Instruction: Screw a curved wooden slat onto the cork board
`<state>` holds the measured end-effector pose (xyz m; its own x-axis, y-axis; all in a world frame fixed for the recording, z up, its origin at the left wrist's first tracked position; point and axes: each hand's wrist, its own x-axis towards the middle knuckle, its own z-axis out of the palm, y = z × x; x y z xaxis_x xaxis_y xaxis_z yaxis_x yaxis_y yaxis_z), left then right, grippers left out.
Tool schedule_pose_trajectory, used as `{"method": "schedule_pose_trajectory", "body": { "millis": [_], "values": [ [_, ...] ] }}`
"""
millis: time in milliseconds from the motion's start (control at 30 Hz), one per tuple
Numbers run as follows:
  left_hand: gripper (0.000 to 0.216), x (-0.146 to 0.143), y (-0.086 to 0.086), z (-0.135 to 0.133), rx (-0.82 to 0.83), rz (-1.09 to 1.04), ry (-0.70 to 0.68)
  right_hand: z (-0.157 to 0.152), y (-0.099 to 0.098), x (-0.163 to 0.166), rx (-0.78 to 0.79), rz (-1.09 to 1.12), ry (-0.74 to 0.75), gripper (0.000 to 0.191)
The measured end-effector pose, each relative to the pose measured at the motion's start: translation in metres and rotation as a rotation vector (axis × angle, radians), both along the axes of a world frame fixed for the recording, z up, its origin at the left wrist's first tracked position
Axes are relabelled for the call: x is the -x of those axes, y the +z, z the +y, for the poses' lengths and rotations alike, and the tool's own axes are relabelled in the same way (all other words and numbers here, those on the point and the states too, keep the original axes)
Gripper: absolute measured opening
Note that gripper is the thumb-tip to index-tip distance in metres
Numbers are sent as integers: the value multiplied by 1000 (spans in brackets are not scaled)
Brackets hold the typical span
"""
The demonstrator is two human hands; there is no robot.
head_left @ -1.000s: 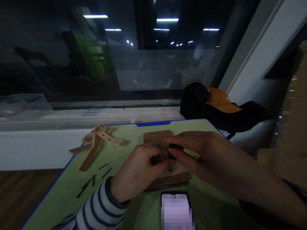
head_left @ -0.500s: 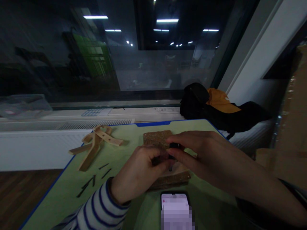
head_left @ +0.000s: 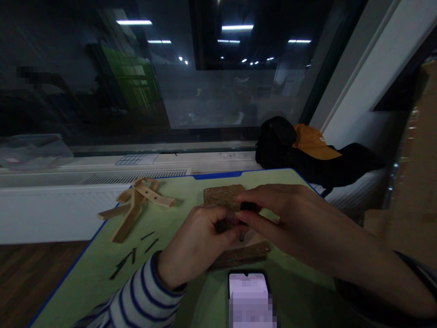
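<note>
My right hand (head_left: pixel 283 212) is closed, its thumb and fingertips pinching a small black tool (head_left: pixel 247 207) that stands roughly upright; its exact kind does not show. Close beside it, my left hand (head_left: pixel 205 241) pinches with thumb and forefinger at the lower end of that tool. What lies between the left fingertips is hidden. Beneath both hands is a pale curved wooden piece (head_left: pixel 254 238) with a dark slot or hole at the left fingertips. It rests on a brown tape-wrapped block (head_left: pixel 218 193), partly covered by the hands.
Light wooden pieces (head_left: pixel 136 200), one with two holes, lie at the table's left edge. Several dark screws (head_left: pixel 131 256) are scattered nearer. A phone (head_left: pixel 248 296) lies in front on the green table (head_left: pixel 191 296). Behind are a radiator (head_left: pixel 61 207), a black bag (head_left: pixel 276 141) and an orange cap (head_left: pixel 317 143).
Both hands stay at the same spot, with only a slight shift of the right fingers around the black tool. The whole view has moved a little.
</note>
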<state>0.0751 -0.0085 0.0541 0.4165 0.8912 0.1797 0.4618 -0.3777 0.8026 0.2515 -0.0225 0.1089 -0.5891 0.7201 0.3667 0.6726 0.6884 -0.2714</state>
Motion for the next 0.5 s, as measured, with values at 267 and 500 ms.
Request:
{"method": "schedule_pose_trajectory", "body": {
  "millis": [267, 500],
  "values": [
    [12, 2, 2, -1, -1, 31, -18, -3, 5, -3, -18, 31, 35, 15],
    [11, 0, 2, -1, -18, 44, -6, -2, 6, -3, 4, 77, 65, 13]
  ]
}}
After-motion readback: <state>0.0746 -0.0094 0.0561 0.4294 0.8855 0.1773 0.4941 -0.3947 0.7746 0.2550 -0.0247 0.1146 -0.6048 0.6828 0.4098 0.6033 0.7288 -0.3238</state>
